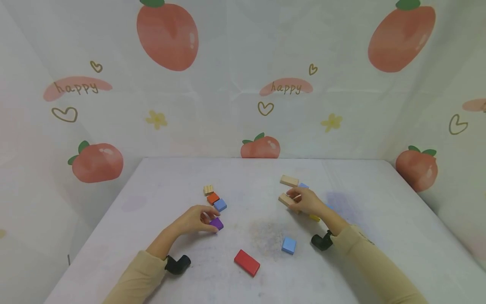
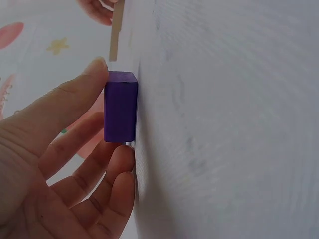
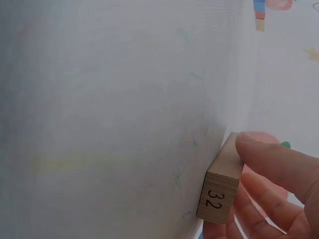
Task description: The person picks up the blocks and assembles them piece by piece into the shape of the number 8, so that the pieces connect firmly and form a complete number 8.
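Observation:
On the left of the table my left hand pinches a purple block. The left wrist view has that purple block at the table surface, thumb at its upper end and fingertips by its lower end. Over on the right, my right hand grips a plain wooden block low at the tabletop. In the right wrist view, the number 32 is marked on an end of this wooden block, with the thumb across one side and the fingers partly hidden behind.
Beyond the left hand lie a blue block, an orange block and a ridged wooden block. Another wooden block is behind the right hand; a yellow block shows beneath it. Nearer lie a red block and a light-blue block.

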Motion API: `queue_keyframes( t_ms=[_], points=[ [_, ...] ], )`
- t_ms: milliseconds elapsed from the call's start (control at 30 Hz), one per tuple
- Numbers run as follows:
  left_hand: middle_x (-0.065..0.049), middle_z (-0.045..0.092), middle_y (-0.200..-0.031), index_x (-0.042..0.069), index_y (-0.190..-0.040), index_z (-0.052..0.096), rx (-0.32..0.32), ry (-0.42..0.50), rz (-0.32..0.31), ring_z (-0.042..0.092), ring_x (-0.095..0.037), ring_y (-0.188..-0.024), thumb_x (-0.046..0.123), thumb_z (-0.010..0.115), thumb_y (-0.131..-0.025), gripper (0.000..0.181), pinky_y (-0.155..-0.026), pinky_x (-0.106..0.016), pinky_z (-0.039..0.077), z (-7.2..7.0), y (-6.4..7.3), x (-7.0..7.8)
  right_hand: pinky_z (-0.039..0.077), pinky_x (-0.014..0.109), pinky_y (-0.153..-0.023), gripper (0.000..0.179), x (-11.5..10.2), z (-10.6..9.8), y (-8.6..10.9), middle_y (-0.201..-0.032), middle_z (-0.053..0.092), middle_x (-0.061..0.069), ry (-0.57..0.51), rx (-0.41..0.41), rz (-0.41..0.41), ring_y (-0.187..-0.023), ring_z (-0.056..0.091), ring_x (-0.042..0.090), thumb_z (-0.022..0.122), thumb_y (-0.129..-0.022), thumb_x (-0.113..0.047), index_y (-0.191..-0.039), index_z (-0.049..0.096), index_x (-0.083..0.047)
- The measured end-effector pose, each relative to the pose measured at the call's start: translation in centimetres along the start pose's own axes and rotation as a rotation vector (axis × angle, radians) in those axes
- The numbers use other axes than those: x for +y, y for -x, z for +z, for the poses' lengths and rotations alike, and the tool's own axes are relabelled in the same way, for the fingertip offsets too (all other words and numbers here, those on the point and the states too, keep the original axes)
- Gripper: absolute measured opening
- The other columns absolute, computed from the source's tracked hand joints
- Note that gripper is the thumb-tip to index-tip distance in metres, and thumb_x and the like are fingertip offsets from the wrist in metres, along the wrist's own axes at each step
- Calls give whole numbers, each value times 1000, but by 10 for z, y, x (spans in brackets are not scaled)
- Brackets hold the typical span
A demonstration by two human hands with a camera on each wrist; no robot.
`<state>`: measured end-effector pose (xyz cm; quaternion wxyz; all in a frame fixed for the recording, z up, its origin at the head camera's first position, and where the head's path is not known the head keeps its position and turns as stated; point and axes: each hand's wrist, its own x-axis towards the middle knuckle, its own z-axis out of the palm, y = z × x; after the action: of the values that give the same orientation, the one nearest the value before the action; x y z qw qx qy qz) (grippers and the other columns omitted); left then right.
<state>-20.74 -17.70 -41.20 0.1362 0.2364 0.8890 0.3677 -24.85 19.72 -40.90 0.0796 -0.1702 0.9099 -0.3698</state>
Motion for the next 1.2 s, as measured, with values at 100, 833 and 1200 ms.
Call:
queue_keyframes(
  t_ms=[100, 833, 1200],
  points=[
    [-9, 64, -92, 1, -107, 65, -4, -8, 6, 52, -9, -75, 20, 78, -74, 40, -65, -17, 45, 0, 0, 0, 52, 40, -80, 41, 1, 0, 0, -111, 59, 27, 6, -9, 28, -99, 60, 39, 72, -78, -5, -114, 56, 7],
    [-6, 63, -93, 4, -109, 65, -27, -50, 14, 51, -8, -75, 21, 77, -76, 39, -65, -17, 46, -1, -1, 2, 51, 42, -88, 39, -8, 1, -18, -109, 62, 25, -45, -125, -130, -100, 61, 38, 72, -77, -4, -112, 58, 6],
    [-9, 63, -93, 3, -109, 65, -34, -44, 20, 51, -9, -76, 20, 76, -76, 39, -65, -17, 45, 0, -2, 3, 52, 39, -87, 35, -19, 10, -25, -110, 64, 21, -31, -228, -209, -102, 62, 33, 73, -78, -7, -110, 61, 1]
  ],
)
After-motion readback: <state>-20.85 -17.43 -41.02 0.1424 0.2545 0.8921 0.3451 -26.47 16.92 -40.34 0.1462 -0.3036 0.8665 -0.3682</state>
